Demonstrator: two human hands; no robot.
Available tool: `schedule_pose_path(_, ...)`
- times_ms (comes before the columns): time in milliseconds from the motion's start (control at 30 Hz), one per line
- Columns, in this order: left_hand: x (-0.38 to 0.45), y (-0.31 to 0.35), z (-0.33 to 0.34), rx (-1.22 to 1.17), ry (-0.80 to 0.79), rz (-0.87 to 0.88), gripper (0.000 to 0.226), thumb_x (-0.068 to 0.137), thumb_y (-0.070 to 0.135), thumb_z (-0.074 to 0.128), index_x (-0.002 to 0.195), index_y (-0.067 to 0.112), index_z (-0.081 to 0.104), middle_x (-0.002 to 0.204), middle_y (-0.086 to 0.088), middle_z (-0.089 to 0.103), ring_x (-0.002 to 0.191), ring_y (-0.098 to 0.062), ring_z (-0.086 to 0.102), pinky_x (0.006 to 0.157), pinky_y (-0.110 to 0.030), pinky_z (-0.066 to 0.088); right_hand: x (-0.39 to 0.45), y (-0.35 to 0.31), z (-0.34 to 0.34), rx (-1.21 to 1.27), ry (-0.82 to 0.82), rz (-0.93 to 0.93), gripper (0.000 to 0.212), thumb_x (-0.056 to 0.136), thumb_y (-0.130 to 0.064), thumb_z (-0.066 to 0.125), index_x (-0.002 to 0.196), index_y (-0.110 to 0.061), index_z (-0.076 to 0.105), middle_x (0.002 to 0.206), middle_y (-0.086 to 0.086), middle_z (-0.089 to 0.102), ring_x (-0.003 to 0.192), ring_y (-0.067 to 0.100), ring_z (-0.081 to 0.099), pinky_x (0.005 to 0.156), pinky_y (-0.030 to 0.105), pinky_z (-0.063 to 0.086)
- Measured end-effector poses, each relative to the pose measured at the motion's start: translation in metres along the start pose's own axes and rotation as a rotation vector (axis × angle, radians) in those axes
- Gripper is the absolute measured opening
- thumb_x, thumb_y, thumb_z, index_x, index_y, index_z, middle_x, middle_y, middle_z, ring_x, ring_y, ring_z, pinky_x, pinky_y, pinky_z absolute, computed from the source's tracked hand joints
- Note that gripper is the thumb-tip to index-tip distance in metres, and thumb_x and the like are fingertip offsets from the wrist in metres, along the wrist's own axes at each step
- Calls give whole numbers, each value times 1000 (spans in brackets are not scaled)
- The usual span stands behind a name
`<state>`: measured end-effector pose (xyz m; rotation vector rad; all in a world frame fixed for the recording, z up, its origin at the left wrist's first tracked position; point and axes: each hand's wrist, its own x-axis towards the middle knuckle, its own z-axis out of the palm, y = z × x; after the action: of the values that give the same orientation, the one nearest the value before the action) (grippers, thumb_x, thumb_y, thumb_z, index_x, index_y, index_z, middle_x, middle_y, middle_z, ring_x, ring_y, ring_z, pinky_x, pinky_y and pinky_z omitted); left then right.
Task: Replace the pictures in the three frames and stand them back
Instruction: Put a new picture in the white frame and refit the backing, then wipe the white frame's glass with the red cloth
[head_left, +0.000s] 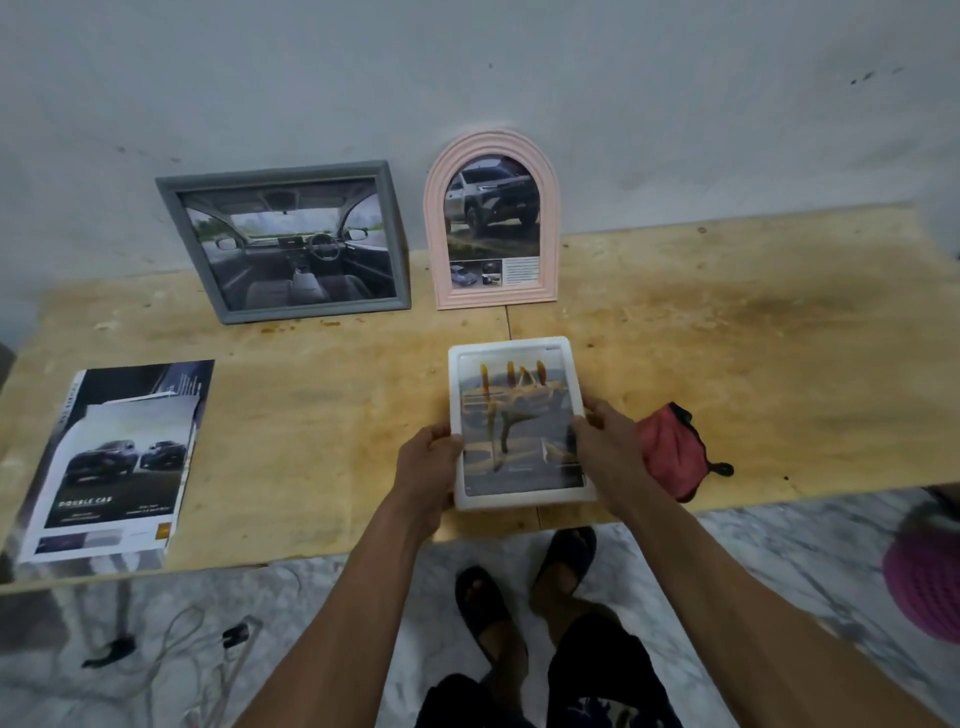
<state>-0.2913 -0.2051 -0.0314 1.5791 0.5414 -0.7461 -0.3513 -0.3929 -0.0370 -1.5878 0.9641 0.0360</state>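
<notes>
A white rectangular frame (511, 353) with a yellowish picture lies tilted over the table's front edge, held by both hands. My left hand (427, 467) grips its left edge. My right hand (608, 439) grips its right edge, thumb on the glass. A grey frame (171, 208) with a car-interior picture stands against the wall at the back left. Beside it on the right stands a pink arched frame (491, 143) with a pickup-truck picture.
A stack of car brochure pages (114, 462) lies at the front left of the wooden table (727, 332). A red pouch (670, 449) lies right of my right hand. Cables (171, 660) lie on the marble floor, and a pink object (930, 582) sits at the right edge.
</notes>
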Motion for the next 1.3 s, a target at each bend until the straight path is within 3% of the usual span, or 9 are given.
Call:
schedule_pose_path(167, 23, -23, 5, 95, 113, 30, 18, 94, 13, 65, 110, 7, 72, 96, -6, 74, 83, -29, 72, 73, -46, 62, 15, 19, 7, -280, 52, -127, 30, 94, -8, 47, 117, -14, 65, 97, 6, 68, 81, 19, 64, 64, 32, 53)
schedule_pose_path(367, 33, -34, 13, 417, 248, 153, 21, 95, 18, 67, 106, 3, 76, 87, -8, 69, 75, -19, 60, 68, -28, 45, 31, 30, 12, -387, 93, -158, 21, 90, -5, 51, 103, -6, 68, 91, 10, 68, 84, 27, 64, 71, 39, 54)
schedule_pose_path(467, 34, -35, 18, 461, 318, 165, 25, 93, 20, 69, 110, 2, 75, 101, -12, 75, 83, -22, 65, 71, -24, 44, 33, 33, 15, -399, 114, -184, 26, 88, -5, 53, 108, -9, 68, 97, 9, 68, 89, 28, 63, 76, 40, 53)
schedule_pose_path(600, 38, -36, 21, 483, 361, 190, 28, 92, 20, 71, 116, 6, 74, 111, -13, 74, 102, -29, 68, 88, -28, 53, 31, 26, 12, -383, 108, -238, 19, 90, 3, 52, 91, -14, 60, 73, -9, 53, 64, 5, 48, 53, 9, 35)
schedule_pose_path(833, 33, -37, 24, 463, 374, 228, 29, 93, 17, 69, 119, 7, 72, 114, -13, 73, 106, -28, 68, 96, -27, 50, 34, 31, 11, -419, 115, -273, 20, 88, 5, 50, 98, 0, 66, 79, 0, 54, 64, 10, 53, 49, 3, 37)
schedule_pose_path(933, 31, -37, 24, 446, 381, 232, 29, 94, 16, 69, 121, 6, 71, 108, -11, 75, 87, -19, 65, 90, -22, 48, 30, 29, 8, -467, 115, -265, 27, 92, -3, 51, 115, -6, 63, 95, 5, 60, 87, 24, 58, 57, 8, 38)
schedule_pose_path(1000, 31, -38, 23, 442, 373, 240, 32, 94, 17, 69, 124, 6, 69, 95, -7, 72, 79, -15, 59, 92, -27, 51, 26, 28, 0, -609, 241, -293, 37, 92, -9, 52, 129, -14, 57, 119, 10, 59, 105, 27, 52, 80, 31, 44)
schedule_pose_path(1167, 31, -44, 24, 550, 345, 361, 35, 97, 20, 64, 129, 6, 65, 80, 2, 63, 78, -19, 59, 89, -35, 54, 22, 39, -40, -973, 581, -321, 36, 87, -22, 40, 118, -21, 58, 127, 7, 53, 114, 36, 46, 87, 51, 35)
schedule_pose_path(1300, 39, -51, 24, 660, 335, 491, 26, 98, 21, 60, 117, 7, 70, 80, -5, 67, 75, -25, 62, 71, -34, 51, 33, 69, -65, -1033, 403, -189, 31, 98, -40, 41, 125, -25, 45, 135, 4, 40, 117, 35, 38, 87, 55, 41)
